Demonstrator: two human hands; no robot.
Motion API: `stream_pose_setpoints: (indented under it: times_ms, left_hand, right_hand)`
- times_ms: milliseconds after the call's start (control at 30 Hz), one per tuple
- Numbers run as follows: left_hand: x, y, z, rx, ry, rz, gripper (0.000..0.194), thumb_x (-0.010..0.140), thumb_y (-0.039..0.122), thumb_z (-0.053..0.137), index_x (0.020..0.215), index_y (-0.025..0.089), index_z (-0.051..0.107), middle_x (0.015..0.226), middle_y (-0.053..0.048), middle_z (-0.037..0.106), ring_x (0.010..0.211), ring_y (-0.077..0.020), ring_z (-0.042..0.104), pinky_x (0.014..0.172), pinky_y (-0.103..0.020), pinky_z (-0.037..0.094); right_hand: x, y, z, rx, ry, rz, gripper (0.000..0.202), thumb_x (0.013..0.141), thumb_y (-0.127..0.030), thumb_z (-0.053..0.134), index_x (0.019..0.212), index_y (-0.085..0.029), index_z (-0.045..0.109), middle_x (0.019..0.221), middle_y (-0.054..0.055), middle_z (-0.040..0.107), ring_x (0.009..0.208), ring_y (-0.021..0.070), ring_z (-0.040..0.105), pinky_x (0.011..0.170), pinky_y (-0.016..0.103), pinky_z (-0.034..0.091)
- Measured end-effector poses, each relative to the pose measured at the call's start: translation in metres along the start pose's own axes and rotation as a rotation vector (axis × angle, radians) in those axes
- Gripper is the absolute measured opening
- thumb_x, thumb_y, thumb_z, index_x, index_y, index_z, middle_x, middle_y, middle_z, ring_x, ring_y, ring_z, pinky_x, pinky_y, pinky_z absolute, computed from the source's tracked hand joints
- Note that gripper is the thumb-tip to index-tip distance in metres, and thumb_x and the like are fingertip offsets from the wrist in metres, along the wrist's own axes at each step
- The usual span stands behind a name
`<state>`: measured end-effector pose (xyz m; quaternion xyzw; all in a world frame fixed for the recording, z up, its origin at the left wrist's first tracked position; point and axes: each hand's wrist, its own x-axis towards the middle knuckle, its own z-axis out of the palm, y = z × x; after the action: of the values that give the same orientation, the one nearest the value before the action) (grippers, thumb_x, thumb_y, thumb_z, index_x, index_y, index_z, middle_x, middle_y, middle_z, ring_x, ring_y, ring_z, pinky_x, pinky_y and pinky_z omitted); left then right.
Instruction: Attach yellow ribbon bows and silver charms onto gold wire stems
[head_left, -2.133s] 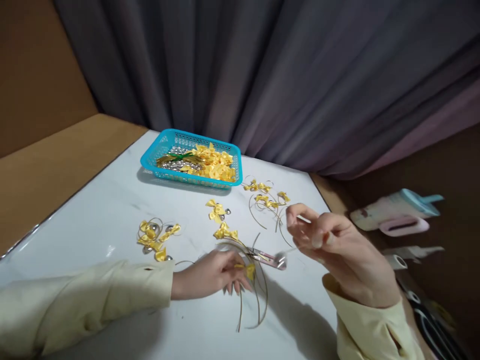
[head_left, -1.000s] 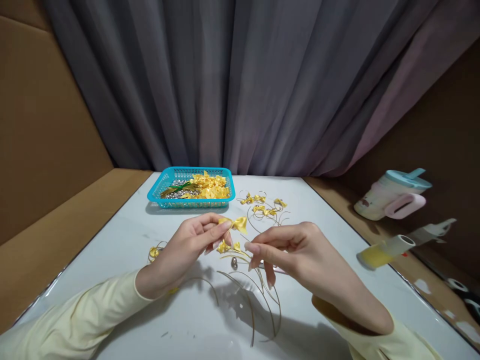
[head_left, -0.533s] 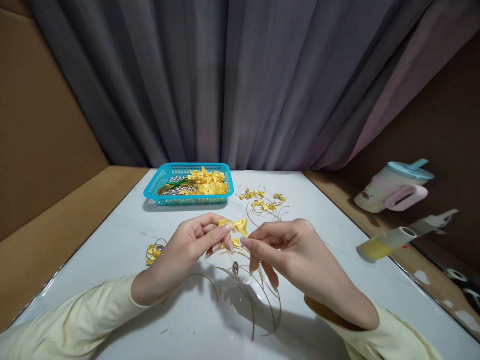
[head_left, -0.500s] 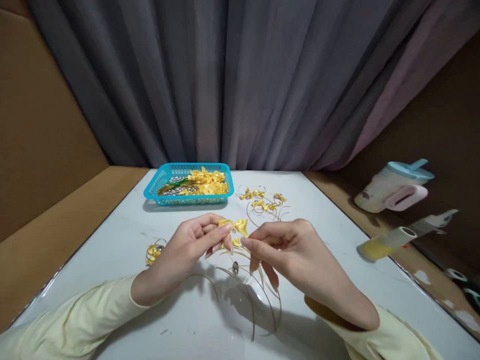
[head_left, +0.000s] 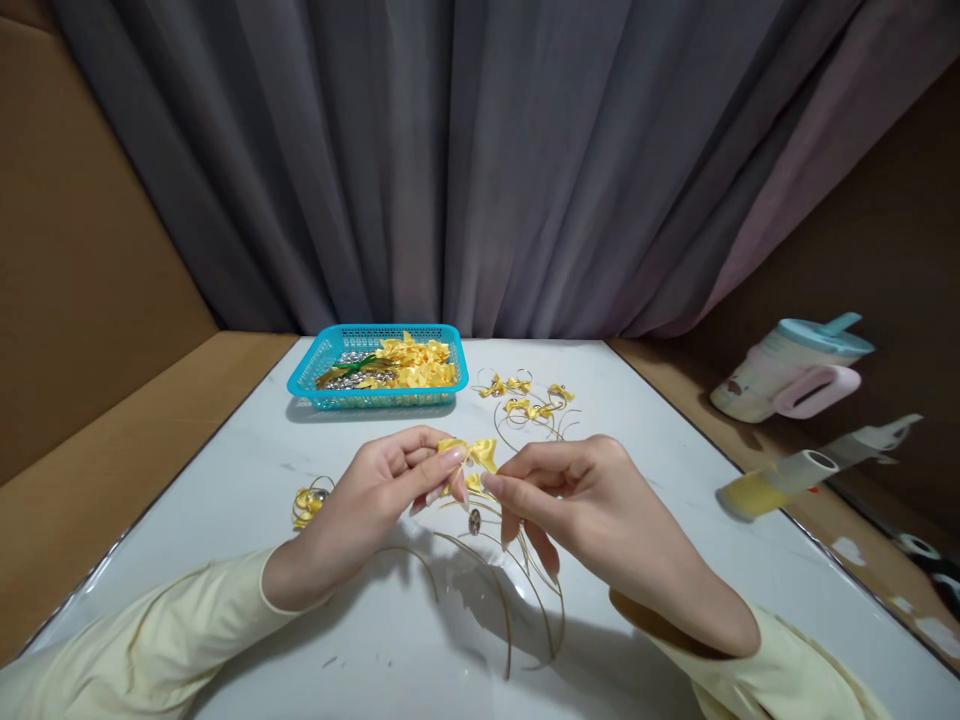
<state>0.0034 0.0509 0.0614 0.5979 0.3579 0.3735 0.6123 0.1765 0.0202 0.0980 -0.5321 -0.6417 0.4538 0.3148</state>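
Note:
A yellow ribbon bow [head_left: 481,454] is pinched between the thumb and fingers of my left hand [head_left: 394,480], above the middle of the table. Just to its right, my right hand [head_left: 592,500] is closed, thumb against forefinger; what lies in that pinch is too small to tell. Below the fingertips a second yellow bow [head_left: 473,483] shows in part. A silver bead [head_left: 474,521] hangs under the hands. Thin gold-coloured cords [head_left: 508,610] curve down and lie across the white table. Beside my left wrist rests a bundle of yellow bow and cord [head_left: 306,505] with a silver bead.
A blue basket [head_left: 300,385] at the back holds yellow bows, silver beads and tied gold cords. Several bows on cords [head_left: 529,408] lie right of it. A lidded cup [head_left: 787,370], a bottle with yellow liquid [head_left: 757,493] and a roll [head_left: 814,465] stand at the right.
The silver bead has swung slightly up and to the right. Both hands keep nearly the same place and grip.

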Motion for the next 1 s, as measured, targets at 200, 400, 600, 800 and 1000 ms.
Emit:
stream_pose_setpoints:
  times_ms: [200,400,600,800,1000]
  left_hand:
    - [0.0,-0.001,0.0,0.055,-0.008,0.015,0.017,0.088,0.029,0.054,0.08,0.015,0.057,0.065,0.003,0.059,0.056,-0.0064,0.041,0.053,-0.018,0.033]
    - [-0.003,0.0,0.0,0.263,-0.015,0.172,0.013,0.089,0.024,0.05,0.08,0.015,0.055,0.065,0.003,0.059,0.06,-0.0077,0.05,0.057,-0.019,0.038]
    - [-0.004,-0.008,-0.006,0.639,-0.019,0.476,0.008,0.089,0.013,0.047,0.085,0.016,0.053,0.068,0.002,0.056,0.06,-0.0083,0.049,0.056,-0.02,0.039]
    - [-0.005,-0.012,-0.007,0.804,-0.105,0.696,0.014,0.087,0.005,0.043,0.095,0.013,0.052,0.072,-0.001,0.054,0.065,-0.0102,0.049,0.06,-0.021,0.04]
    - [-0.007,-0.009,-0.009,0.821,0.005,0.699,0.012,0.088,0.009,0.046,0.094,0.018,0.052,0.071,0.002,0.055,0.063,-0.009,0.052,0.06,-0.019,0.041]
  right_hand:
    - [0.0,0.0,-0.001,0.042,-0.024,0.043,0.022,0.078,-0.018,0.056,0.057,-0.012,0.06,0.048,0.001,0.061,0.029,0.0038,0.043,0.032,0.015,0.032]
    - [0.002,0.003,-0.005,0.176,-0.113,0.088,0.021,0.077,-0.02,0.056,0.058,-0.013,0.059,0.042,-0.001,0.057,0.026,0.0022,0.036,0.029,0.014,0.025]
    - [0.003,0.003,0.001,0.26,-0.098,0.145,0.02,0.077,-0.014,0.054,0.058,-0.012,0.057,0.038,-0.004,0.052,0.025,0.0007,0.029,0.028,0.013,0.021]
    - [0.005,0.011,0.006,0.26,-0.101,0.121,0.021,0.077,-0.015,0.056,0.056,-0.013,0.056,0.039,-0.004,0.051,0.029,0.0003,0.029,0.03,0.013,0.021]
    - [0.004,0.006,0.001,0.208,-0.166,0.068,0.015,0.081,-0.019,0.056,0.068,-0.013,0.062,0.051,-0.002,0.059,0.034,0.0038,0.046,0.038,0.015,0.036]
